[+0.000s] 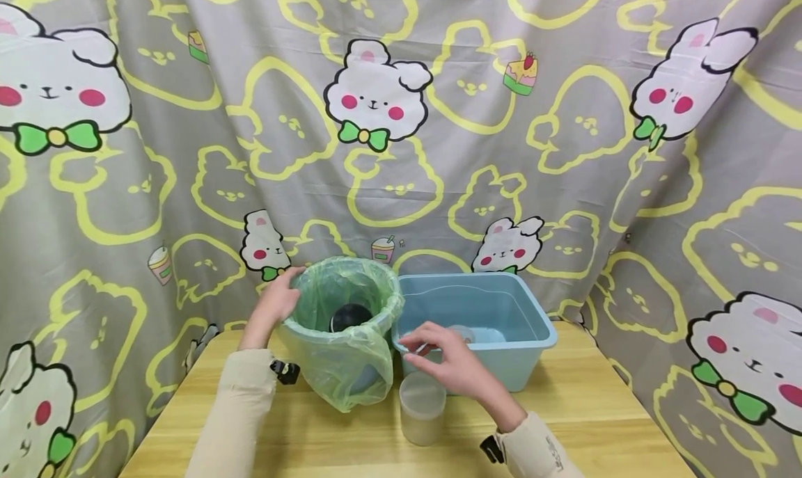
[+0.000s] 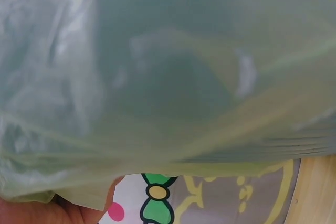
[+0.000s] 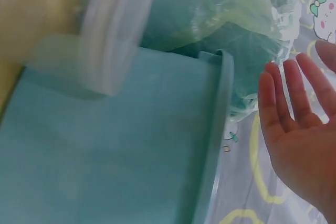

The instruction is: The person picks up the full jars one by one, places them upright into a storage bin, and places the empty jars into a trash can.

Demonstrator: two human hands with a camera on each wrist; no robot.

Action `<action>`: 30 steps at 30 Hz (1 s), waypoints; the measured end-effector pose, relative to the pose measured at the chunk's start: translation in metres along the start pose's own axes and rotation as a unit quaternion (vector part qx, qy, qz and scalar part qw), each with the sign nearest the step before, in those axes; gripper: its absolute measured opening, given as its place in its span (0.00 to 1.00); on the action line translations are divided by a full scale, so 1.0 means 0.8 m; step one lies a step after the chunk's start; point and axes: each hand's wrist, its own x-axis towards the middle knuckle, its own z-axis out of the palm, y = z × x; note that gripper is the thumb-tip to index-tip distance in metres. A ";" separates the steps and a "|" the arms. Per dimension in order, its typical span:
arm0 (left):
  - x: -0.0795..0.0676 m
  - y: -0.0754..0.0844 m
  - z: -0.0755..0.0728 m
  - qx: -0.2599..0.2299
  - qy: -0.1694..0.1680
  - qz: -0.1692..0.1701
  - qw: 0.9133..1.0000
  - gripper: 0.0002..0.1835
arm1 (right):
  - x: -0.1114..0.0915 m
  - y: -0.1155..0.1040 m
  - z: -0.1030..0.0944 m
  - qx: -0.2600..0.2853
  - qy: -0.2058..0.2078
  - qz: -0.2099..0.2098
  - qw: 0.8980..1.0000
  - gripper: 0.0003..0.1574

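Note:
A blue trash can (image 1: 365, 379) lined with a thin green plastic bag (image 1: 347, 367) stands on the table's left half. My left hand (image 1: 276, 304) grips its rim at the left side; in the left wrist view the bag covers most of the picture, with part of the hand at the lower left corner. A round black object (image 1: 351, 316) with a pale edge lies inside the bag. My right hand (image 1: 447, 358) hovers with loosely bent fingers, holding nothing, above a translucent lidded jar (image 1: 422, 422). In the right wrist view its fingers (image 3: 299, 85) are spread.
A light-blue plastic tub (image 1: 532, 335) stands right of the trash can, close against it, with a small clear item (image 1: 464, 333) inside. The wooden table (image 1: 338, 450) is enclosed by a patterned curtain (image 1: 401, 179) at the back and sides.

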 end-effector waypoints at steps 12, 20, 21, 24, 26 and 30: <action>-0.002 -0.004 0.001 -0.011 -0.002 -0.006 1.000 0.34 | -0.036 0.028 0.004 -0.007 -0.118 0.067 0.991 0.27; 0.000 -0.003 0.000 -0.003 0.000 -0.003 1.000 0.34 | -0.053 0.052 0.009 -0.091 -0.145 0.091 0.981 0.35; 0.000 -0.004 0.001 -0.003 -0.001 -0.003 1.000 0.34 | -0.055 0.055 0.010 -0.095 -0.147 0.096 0.980 0.36; 0.001 -0.004 0.001 -0.005 -0.004 -0.004 1.000 0.34 | -0.057 0.063 0.011 -0.100 -0.152 0.104 0.978 0.39; 0.002 -0.005 0.001 -0.008 -0.006 -0.006 1.000 0.34 | -0.058 0.066 0.011 -0.100 -0.154 0.106 0.977 0.40; 0.001 -0.004 0.000 -0.007 -0.005 -0.006 1.000 0.34 | -0.058 0.068 0.013 -0.101 -0.155 0.103 0.977 0.43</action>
